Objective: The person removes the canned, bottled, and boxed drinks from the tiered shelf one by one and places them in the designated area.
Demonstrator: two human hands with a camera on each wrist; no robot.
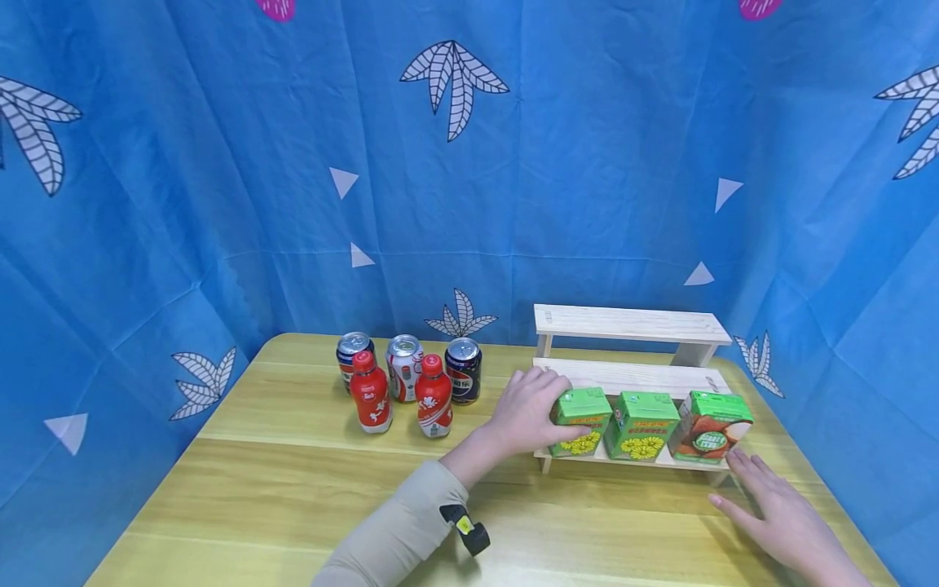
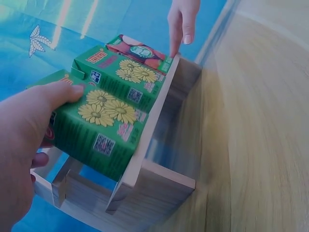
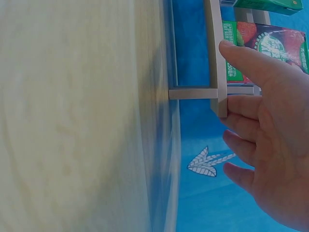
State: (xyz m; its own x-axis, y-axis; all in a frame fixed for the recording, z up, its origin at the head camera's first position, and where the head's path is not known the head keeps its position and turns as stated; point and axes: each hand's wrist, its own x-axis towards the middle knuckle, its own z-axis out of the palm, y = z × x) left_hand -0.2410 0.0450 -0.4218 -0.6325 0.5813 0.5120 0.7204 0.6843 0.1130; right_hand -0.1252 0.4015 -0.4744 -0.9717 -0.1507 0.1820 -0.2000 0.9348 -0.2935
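My left hand (image 1: 530, 412) grips the leftmost green drink carton (image 2: 99, 121), thumb across its yellow-flower front. This carton stands on the lowest board of a pale wooden tiered rack (image 1: 631, 375). Beside it on the same board are a second green flower carton (image 1: 642, 428) and, at the right end, a green and brown-red juice carton (image 1: 710, 425). My right hand (image 1: 781, 509) is at the rack's right end, fingers extended. In the right wrist view its thumb and forefinger lie at the edge of the lowest board, near the juice carton; contact is hard to tell.
Left of the rack on the wooden table (image 1: 293, 489) stand two red bottles (image 1: 371, 395), (image 1: 434, 399) and three cans: one dark blue (image 1: 464, 373), one white and red (image 1: 404, 368), one partly hidden (image 1: 355, 349). A blue curtain (image 1: 587, 163) hangs behind.
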